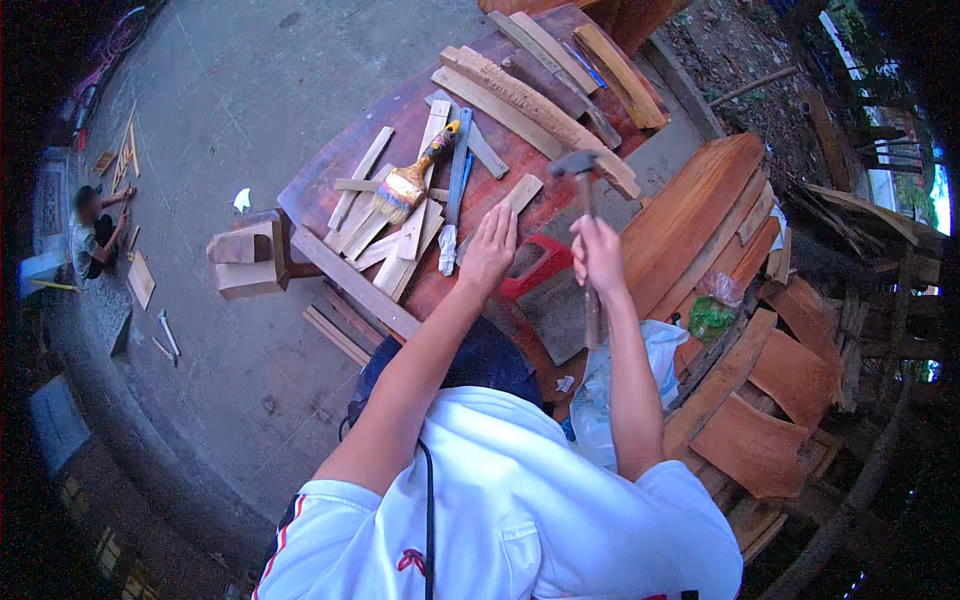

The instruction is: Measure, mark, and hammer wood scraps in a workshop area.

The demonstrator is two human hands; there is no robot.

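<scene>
Wooden slat (525, 191) pressed by flat left hand (489, 245), hammer (577, 165) gripped by right hand (598, 252); tabletop (323, 180) bordered by concrete floor (235, 110), upper left.

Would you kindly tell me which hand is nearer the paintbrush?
Left. The left hand lies on a wood strip right of the paintbrush; the right hand, gripping a hammer, is farther right.

The hammer head (574, 163) is dark grey, the wood strip (524, 191) tan, the tabletop (320, 195) mottled red-brown.
</scene>
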